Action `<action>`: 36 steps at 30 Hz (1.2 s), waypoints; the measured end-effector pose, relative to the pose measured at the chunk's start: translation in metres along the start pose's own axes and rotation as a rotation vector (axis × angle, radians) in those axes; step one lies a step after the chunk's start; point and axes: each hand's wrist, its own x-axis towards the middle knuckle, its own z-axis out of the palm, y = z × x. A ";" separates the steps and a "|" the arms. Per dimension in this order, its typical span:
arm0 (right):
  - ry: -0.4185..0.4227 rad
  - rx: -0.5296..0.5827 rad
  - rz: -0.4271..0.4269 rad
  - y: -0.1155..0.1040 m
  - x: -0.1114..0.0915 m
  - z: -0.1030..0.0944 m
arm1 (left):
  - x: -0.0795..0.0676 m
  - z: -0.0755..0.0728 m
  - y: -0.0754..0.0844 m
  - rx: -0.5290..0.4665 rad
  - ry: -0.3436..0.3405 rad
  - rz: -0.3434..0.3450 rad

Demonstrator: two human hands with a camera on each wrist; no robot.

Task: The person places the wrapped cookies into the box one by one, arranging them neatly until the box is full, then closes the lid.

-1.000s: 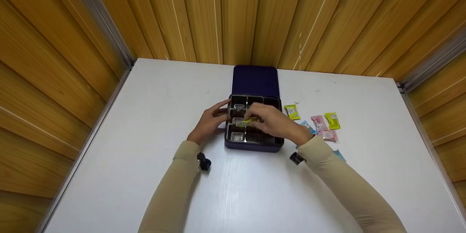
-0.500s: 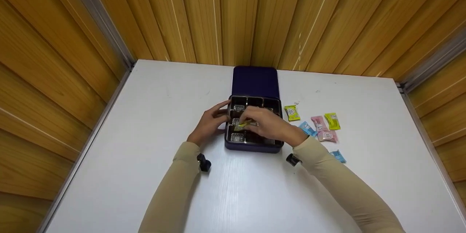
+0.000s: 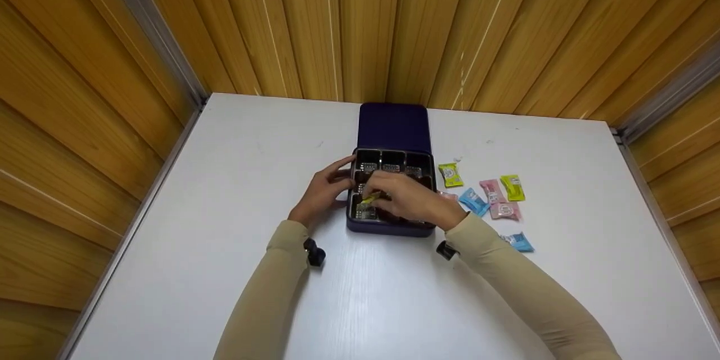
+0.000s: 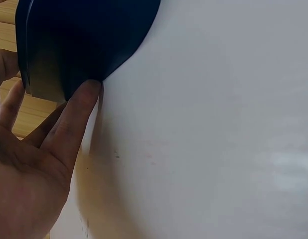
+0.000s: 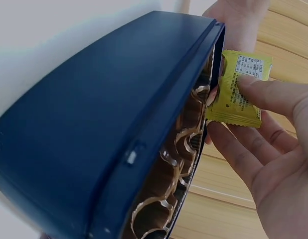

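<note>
While bracing the box [image 3: 391, 229], pinching a yellow packet [image 5: 231, 97] at the near-left compartment [image 3: 365, 215]

Working on the white table [image 3: 225, 191], using the navy box with its divided tray [image 3: 382, 158] exposed and its lid [image 3: 392, 126] on the far side. Steadying the box's left wall with the left hand [image 3: 320, 191], touching with fairly straight fingers. Gripping the yellow packet between thumb and fingers of the right hand [image 3: 408, 196], not yet letting go. Apparently being midway through placing this one, probably having much left: counting two loose yellow packets [image 3: 450, 175], two blue packets [image 3: 473, 201] and three pink packets [image 3: 492, 191] to the right of the box, seeing one pink only partly beside the right hand. Blocking the view of the middle compartments with that hand; possibly risking a snag on the tray's dividers.
</note>
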 end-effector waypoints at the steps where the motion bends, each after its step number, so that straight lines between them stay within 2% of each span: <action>1: -0.001 0.000 -0.003 0.000 0.000 0.001 | 0.000 0.000 0.000 0.000 0.000 0.000; 13: -0.029 -0.013 -0.013 -0.001 0.005 0.007 | 0.001 -0.001 -0.001 0.038 0.004 0.031; 25: -0.061 -0.019 0.000 -0.003 0.005 0.008 | 0.000 0.000 0.001 -0.008 -0.009 -0.012; 36: -0.072 -0.023 -0.019 -0.004 0.006 0.008 | -0.001 0.000 0.001 -0.018 -0.012 -0.011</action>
